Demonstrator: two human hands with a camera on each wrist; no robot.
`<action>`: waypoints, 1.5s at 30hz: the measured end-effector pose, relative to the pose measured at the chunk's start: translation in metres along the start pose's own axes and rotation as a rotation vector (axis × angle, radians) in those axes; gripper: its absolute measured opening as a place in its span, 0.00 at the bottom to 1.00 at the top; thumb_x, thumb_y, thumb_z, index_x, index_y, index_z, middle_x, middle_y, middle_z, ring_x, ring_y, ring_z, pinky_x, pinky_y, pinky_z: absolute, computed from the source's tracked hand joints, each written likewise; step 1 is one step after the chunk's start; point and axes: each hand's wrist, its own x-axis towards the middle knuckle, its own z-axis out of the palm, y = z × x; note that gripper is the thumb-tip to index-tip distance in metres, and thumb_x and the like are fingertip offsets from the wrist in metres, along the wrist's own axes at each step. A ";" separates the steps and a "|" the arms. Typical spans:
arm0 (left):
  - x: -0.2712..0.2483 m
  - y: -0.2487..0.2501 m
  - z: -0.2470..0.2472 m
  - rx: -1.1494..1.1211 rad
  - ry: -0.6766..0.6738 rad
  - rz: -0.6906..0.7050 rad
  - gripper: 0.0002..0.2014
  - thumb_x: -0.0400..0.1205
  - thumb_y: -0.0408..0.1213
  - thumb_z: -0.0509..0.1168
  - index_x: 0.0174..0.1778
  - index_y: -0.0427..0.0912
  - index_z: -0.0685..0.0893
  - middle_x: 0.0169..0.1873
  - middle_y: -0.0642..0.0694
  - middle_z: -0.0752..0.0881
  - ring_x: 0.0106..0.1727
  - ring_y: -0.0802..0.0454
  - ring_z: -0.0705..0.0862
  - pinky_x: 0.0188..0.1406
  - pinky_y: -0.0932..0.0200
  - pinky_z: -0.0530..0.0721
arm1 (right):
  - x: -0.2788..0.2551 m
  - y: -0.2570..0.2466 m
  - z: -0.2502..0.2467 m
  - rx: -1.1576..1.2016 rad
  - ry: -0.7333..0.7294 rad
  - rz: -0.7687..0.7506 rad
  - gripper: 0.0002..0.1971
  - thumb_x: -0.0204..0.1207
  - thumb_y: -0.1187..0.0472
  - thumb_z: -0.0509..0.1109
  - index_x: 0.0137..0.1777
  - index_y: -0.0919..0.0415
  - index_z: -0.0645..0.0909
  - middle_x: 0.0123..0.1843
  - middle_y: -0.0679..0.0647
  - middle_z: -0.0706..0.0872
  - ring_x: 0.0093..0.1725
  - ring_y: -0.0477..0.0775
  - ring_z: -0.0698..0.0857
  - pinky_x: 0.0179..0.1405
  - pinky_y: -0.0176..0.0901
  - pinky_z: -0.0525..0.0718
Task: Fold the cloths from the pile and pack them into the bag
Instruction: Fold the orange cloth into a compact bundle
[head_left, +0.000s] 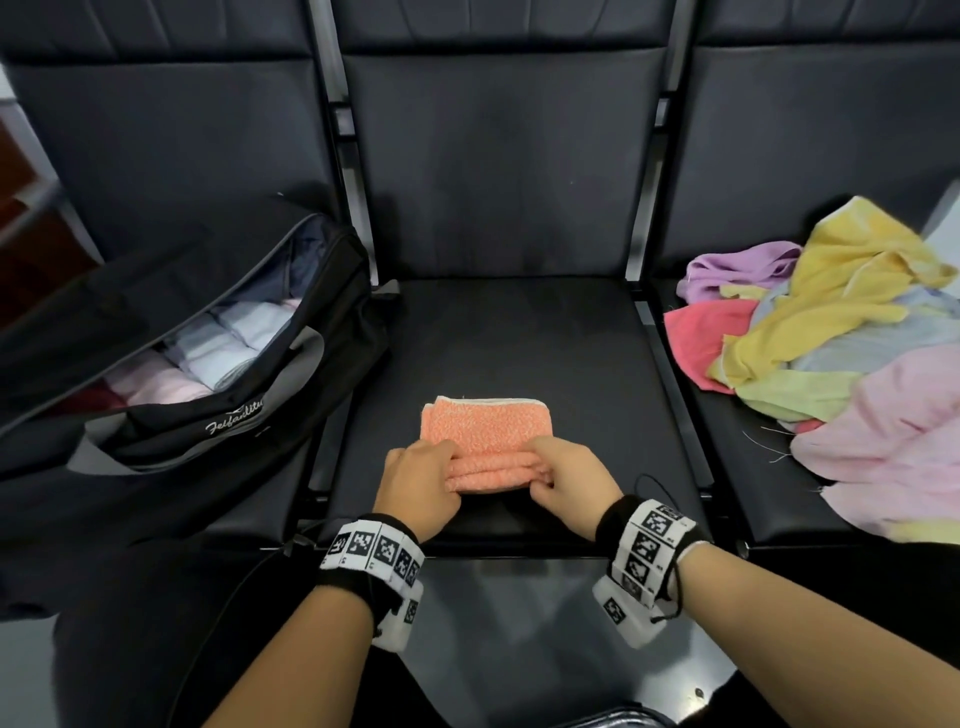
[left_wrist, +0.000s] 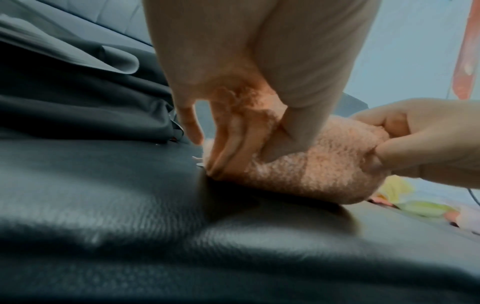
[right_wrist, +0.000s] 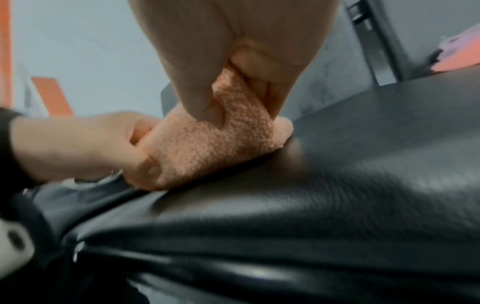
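Orange cloth (head_left: 485, 441) lies on the middle seat of the black bench (head_left: 519, 343), near its front edge, at 6 o'clock in the head view. Near part is rolled or folded up; far part lies flat with a pale hem at its far edge.

Left hand (head_left: 418, 486) pinches the left end of the roll, thumb (left_wrist: 291, 131) on the near side and fingers (left_wrist: 233, 135) pressed into the far side. Right hand (head_left: 569, 480) pinches the right end, terry bunched between thumb (right_wrist: 197, 88) and fingers. Both wrists carry marker bands.

Bag (head_left: 218, 364) at 9 o'clock on the left seat, unzipped, with pale rolled cloths inside. Pile (head_left: 841, 338) at 3 o'clock on the right seat: yellow, purple, red, pink and pale blue pieces, loose.
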 end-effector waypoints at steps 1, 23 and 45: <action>0.000 -0.001 -0.002 -0.097 -0.019 -0.035 0.20 0.69 0.33 0.70 0.56 0.55 0.85 0.40 0.58 0.80 0.47 0.55 0.82 0.57 0.60 0.78 | 0.001 0.002 -0.003 0.059 0.018 0.034 0.20 0.69 0.61 0.69 0.63 0.49 0.80 0.50 0.45 0.87 0.49 0.47 0.86 0.51 0.42 0.84; 0.034 -0.003 0.030 -0.584 0.133 -0.375 0.14 0.75 0.49 0.77 0.35 0.42 0.85 0.25 0.51 0.82 0.28 0.57 0.79 0.31 0.58 0.77 | 0.020 0.052 -0.011 0.425 0.100 0.451 0.23 0.71 0.55 0.75 0.64 0.40 0.73 0.43 0.46 0.81 0.41 0.46 0.82 0.36 0.36 0.74; 0.016 0.008 0.018 -0.536 0.050 -0.315 0.06 0.77 0.35 0.74 0.43 0.48 0.83 0.35 0.54 0.82 0.40 0.54 0.81 0.36 0.65 0.75 | 0.018 0.034 -0.028 0.268 -0.111 0.526 0.14 0.65 0.58 0.81 0.48 0.58 0.84 0.45 0.50 0.86 0.46 0.49 0.85 0.45 0.43 0.85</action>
